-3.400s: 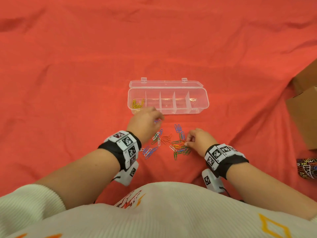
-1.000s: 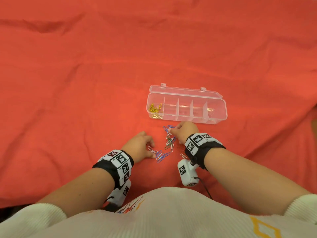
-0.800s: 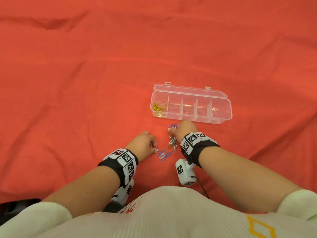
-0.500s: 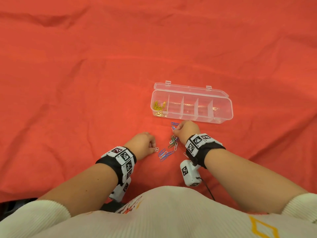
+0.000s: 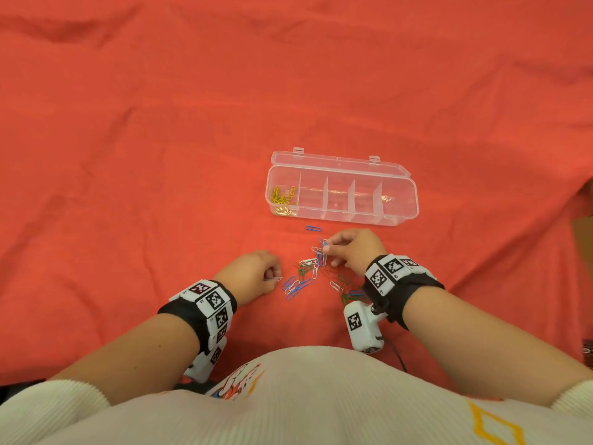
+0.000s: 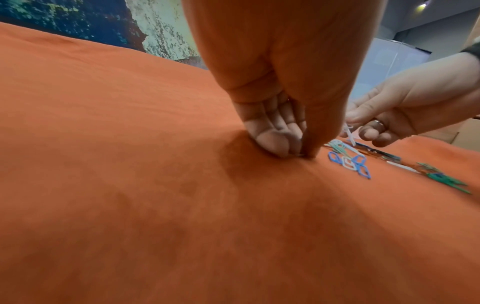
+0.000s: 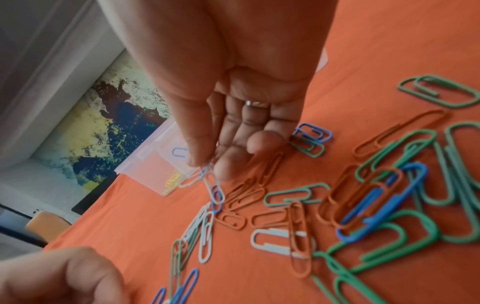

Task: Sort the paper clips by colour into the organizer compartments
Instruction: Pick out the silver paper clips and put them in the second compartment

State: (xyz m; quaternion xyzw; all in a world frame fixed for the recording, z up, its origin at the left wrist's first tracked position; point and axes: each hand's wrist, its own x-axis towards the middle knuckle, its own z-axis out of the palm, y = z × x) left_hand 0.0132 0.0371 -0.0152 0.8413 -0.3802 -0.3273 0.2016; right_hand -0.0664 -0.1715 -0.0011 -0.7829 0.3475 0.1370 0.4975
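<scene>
A clear organizer [image 5: 401, 200] lies open on the red cloth, with yellow clips [image 5: 283, 198] in its leftmost compartment [image 7: 155, 164]. Mixed blue, green, white and orange paper clips [image 5: 308, 274] are scattered in front of it, and one blue clip [image 5: 313, 228] lies apart near the box. My left hand [image 5: 276, 275] sits left of the pile, fingers curled on the cloth [image 6: 301, 152], pinching a white clip [image 5: 275, 278]. My right hand [image 5: 327, 247] hovers over the pile's far side, thumb and fingers [image 7: 200, 156] pinching white clips [image 7: 211, 183] that dangle above the others.
Wrinkled red cloth [image 5: 160, 155] covers the whole surface. A cardboard box [image 5: 584, 232] stands at the right edge, with a patterned object [image 5: 588, 353] below it. Green and orange clips [image 7: 415, 185] lie thick under my right wrist.
My right hand moved from the pile's right side to its far side and lifted white clips off the cloth. My left hand came back from the organizer and settled left of the pile.
</scene>
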